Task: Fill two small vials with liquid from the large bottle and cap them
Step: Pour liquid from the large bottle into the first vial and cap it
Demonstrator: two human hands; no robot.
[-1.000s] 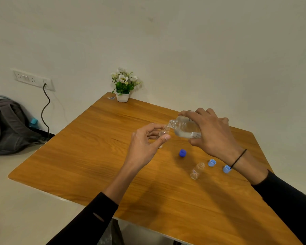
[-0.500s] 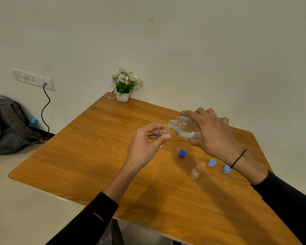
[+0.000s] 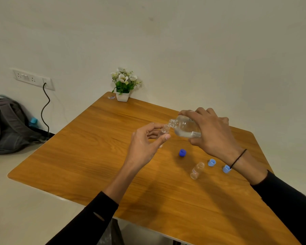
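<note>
- Right hand (image 3: 213,134) grips the large bottle (image 3: 185,127), fingers wrapped over its body, bottle tipped nearly flat with its open neck pointing left and slightly down.
- Left hand (image 3: 146,143) pinches the first small vial (image 3: 163,131) between thumb and fingers, held above the table (image 3: 95,147), its mouth right under the bottle neck, touching or almost touching; can't tell which.
- Can't see a stream or the fill level in this vial, too small and clear.
- Risk: vial mouth is narrow next to the bottle neck, so if I tip more, liquid likely sheets over the rim onto my fingers and the table.
- Risk: both things are in the air with nothing bracing them; a small wobble of either hand breaks the line-up and I spill.
- Risk: wet glass in a light pinch could slip out.
- Risk: overfill, since I can hardly judge the level through my own fingers.
- Second vial (image 3: 196,171) stands open on the table under my right forearm, looks empty; two light blue caps (image 3: 211,162) just beside it, dark blue cap (image 3: 182,152) nearer centre.
- Risk: lowering my right arm could knock that vial over or scatter the caps.
</note>
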